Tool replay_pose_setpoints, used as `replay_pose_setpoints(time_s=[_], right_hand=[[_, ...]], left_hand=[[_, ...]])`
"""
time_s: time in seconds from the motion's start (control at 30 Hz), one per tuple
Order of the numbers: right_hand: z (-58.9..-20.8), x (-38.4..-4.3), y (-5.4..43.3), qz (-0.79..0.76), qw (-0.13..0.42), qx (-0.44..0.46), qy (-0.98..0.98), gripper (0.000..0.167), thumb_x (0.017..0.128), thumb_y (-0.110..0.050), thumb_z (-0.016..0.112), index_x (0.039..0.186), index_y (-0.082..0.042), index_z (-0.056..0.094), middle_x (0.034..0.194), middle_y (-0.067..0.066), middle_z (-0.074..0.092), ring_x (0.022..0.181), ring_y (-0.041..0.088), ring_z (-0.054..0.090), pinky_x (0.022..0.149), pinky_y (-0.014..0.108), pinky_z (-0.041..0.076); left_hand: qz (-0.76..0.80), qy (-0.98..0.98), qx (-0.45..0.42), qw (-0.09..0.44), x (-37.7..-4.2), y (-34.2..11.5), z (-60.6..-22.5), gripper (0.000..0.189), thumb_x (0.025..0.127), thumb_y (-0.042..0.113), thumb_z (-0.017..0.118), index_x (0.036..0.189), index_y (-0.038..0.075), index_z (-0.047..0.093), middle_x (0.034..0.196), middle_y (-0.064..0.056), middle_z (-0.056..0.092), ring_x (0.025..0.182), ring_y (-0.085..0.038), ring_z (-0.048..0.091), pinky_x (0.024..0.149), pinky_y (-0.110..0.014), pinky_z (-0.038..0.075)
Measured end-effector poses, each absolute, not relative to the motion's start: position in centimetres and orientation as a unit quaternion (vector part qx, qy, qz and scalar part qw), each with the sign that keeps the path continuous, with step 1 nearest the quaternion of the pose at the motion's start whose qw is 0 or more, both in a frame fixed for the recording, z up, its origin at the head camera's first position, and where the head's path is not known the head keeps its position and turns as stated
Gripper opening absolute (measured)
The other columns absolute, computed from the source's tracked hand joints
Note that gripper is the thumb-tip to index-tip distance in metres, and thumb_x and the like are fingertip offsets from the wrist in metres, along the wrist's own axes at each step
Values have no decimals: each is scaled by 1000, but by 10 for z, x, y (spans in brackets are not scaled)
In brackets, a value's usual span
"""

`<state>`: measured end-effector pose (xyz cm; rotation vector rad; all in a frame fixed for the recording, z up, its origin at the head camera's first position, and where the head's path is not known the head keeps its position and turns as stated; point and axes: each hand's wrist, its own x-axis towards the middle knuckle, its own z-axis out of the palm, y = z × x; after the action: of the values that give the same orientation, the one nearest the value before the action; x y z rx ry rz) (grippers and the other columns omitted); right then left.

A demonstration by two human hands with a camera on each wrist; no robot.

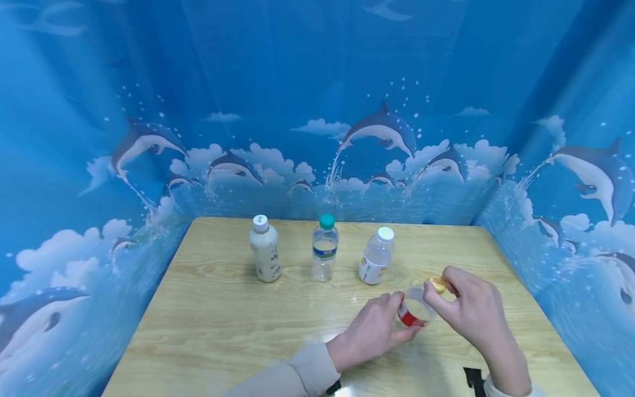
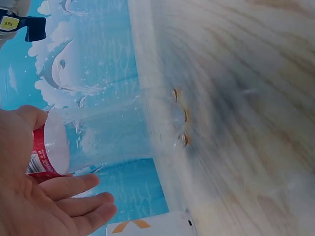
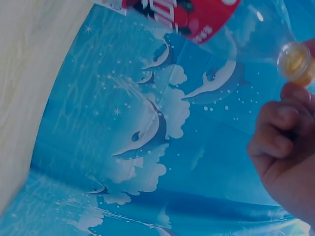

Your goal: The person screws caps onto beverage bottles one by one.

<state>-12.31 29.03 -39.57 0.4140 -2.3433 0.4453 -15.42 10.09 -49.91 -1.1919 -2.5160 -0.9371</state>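
A clear plastic bottle (image 1: 415, 302) with a red label is held tilted above the table's right half. My left hand (image 1: 372, 332) grips it round the label; in the left wrist view the thumb is on the bottle (image 2: 110, 132) and the other fingers of that hand (image 2: 42, 196) extend beside it. The bottle's base points toward the tabletop. At the mouth, my right hand (image 1: 471, 306) pinches a yellow cap (image 1: 437, 284). In the right wrist view the cap (image 3: 297, 63) lies against the clear neck; whether it is loose I cannot tell.
Three bottles stand along the back of the wooden table (image 1: 213, 314): a milky white one (image 1: 267, 253), a clear one with a green cap (image 1: 325, 251) and a clear one with a white cap (image 1: 377, 258). A blue dolphin curtain (image 1: 297, 71) encloses the table's far side and both flanks.
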Motion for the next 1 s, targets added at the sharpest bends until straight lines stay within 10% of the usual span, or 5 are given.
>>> replay_pose_setpoints(time_s=[0.5, 0.73, 1.0], right_hand=[[-401, -126, 269, 106, 459, 44, -881, 55, 90, -42, 56, 48, -17, 30, 42, -5, 22, 44, 5, 10, 41, 22, 7], [-394, -116, 297, 170, 327, 105, -924, 38, 90, -36, 78, 70, -23, 48, 61, -13, 32, 50, -2, 20, 46, 22, 17], [-388, -117, 302, 187, 246, 133, -942, 25, 90, -18, 75, 81, -25, 54, 65, -12, 33, 54, -1, 24, 48, 22, 22]], left_hand=[[-289, -888, -327, 148, -146, 122, -502, 48, 100, 55, 67, 122, 13, 57, 82, 12, 59, 68, 3, 46, 56, -9, 30], [-266, -876, -363, 175, -153, 120, -502, 51, 96, 54, 72, 121, 11, 58, 81, 9, 61, 65, 1, 46, 55, -10, 33], [-280, -867, -395, 116, -160, 115, -497, 49, 95, 50, 75, 123, 14, 58, 85, 8, 65, 69, 3, 46, 56, -7, 33]])
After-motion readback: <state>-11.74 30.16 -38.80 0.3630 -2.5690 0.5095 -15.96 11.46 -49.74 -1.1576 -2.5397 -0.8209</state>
